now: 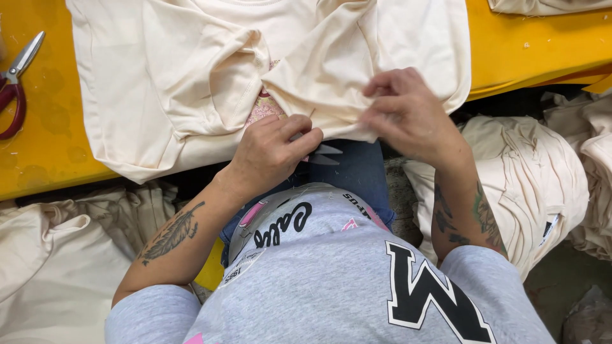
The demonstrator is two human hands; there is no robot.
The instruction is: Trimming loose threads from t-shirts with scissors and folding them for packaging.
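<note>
Cream garment (191, 76), a T-shirt-like piece of knit fabric, spread over the near edge of a yellow worktable (38, 159), its hem overhanging toward the person. The hem runs left to right, directly under both hands, so neither hand must travel to reach it; the right hand lies slightly farther onto the fabric. Right hand (408, 114): fingertips drawn together in a pinch on a fold of the hem, lifting it a little off the table edge. Left hand (271, 153): fingers curled closed around small thread snips (324, 154), whose grey pointed blades project rightward just below the hem, toward the pinched fold; whether the blades touch the cloth cannot be told. A pink printed patch (264, 108) shows in the gap between the fabric folds, just above the left hand. Outward: red-handled scissors (16, 83) lie well apart at the table's left edge. Stacks of like cream garments (535, 185) sit below the table on both sides of the person's lap.
</note>
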